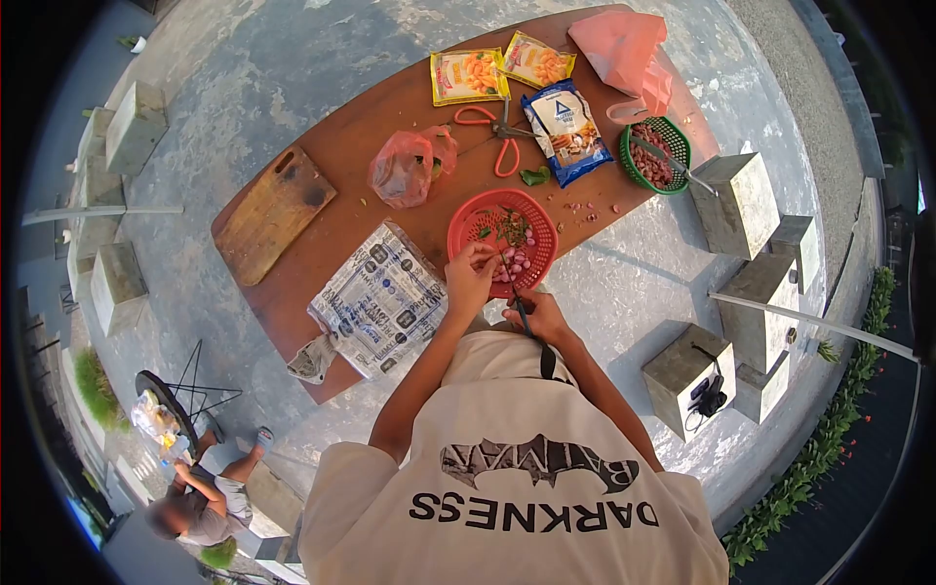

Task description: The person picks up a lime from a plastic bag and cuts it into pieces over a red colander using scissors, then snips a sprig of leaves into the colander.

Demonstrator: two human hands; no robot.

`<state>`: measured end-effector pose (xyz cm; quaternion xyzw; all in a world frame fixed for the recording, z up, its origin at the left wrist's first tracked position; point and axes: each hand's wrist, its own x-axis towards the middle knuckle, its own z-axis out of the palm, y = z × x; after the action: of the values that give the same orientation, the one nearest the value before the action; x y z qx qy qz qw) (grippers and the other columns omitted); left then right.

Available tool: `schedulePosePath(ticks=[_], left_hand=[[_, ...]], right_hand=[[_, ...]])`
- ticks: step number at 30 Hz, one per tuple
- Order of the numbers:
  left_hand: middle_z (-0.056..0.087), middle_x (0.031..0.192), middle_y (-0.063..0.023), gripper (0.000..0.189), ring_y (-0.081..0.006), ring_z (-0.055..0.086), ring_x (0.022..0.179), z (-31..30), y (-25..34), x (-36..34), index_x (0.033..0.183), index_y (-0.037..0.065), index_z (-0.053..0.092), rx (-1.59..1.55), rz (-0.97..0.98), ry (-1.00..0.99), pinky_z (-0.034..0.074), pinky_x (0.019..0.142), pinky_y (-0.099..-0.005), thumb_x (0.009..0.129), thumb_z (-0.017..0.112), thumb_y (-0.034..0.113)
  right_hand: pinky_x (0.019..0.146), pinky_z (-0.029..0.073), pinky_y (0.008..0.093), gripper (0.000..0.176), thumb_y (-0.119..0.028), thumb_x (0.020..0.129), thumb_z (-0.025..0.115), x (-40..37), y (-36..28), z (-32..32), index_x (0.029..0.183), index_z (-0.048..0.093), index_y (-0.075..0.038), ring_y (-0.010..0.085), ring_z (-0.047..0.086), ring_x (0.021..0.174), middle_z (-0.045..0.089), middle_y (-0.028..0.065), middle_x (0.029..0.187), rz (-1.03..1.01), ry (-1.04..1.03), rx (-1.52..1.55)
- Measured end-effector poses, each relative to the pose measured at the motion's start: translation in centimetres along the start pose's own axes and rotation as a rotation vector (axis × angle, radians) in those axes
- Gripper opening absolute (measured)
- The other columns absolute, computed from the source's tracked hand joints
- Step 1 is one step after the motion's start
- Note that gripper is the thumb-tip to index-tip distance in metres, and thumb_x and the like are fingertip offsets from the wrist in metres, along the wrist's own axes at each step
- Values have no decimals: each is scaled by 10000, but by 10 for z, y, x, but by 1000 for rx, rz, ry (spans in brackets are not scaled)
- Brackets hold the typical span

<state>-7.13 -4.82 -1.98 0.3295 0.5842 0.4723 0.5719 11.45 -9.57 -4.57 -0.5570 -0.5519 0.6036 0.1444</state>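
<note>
A red plastic basket [456, 226] stands at the table's near edge, holding pink peeled shallots [518, 261] and dark green and brown scraps. Over its left rim, my left hand [473, 270] is closed in a pinch; whatever lies between the fingertips is too small to make out. My right hand [539, 315], by the near rim, grips a dark, thin knife [519, 299] whose blade points into the basket towards the left fingers. Loose shallots [589, 216] and bits of skin lie on the table to the right.
On the wooden table [375, 127] are a cutting board [275, 216], a printed bag [378, 300], red-handled scissors [506, 146], yellow packets [468, 76], a blue-white packet [568, 132], red plastic bags [624, 58] and a green basket [673, 183] of shallots. Concrete blocks [738, 203] stand right; a person [210, 497] sits lower left.
</note>
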Motion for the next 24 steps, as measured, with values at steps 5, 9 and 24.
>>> schedulePosePath(ticks=[5,9,24], left_hand=[[698,808,-121,107,-127,683,710,2,5,-2,954,-53,606,134,60,26,566,615,-244,864,650,-14],[700,801,-113,111,-128,683,690,3,-4,0,949,-54,610,156,75,10,557,616,-241,863,658,-1],[140,1541,-293,889,-437,162,1432,31,-88,60,1447,-96,226,1064,210,10,181,1159,-505,848,658,399]], right_hand=[[500,376,291,370,-302,794,781,-1,-3,1,907,624,14,79,451,548,556,17,588,3,22,31],[497,376,294,375,-312,788,789,0,2,0,889,628,11,81,455,544,551,16,579,-12,42,25],[498,415,276,359,-283,849,736,-13,-6,-16,983,617,28,90,534,550,583,35,621,132,191,155]])
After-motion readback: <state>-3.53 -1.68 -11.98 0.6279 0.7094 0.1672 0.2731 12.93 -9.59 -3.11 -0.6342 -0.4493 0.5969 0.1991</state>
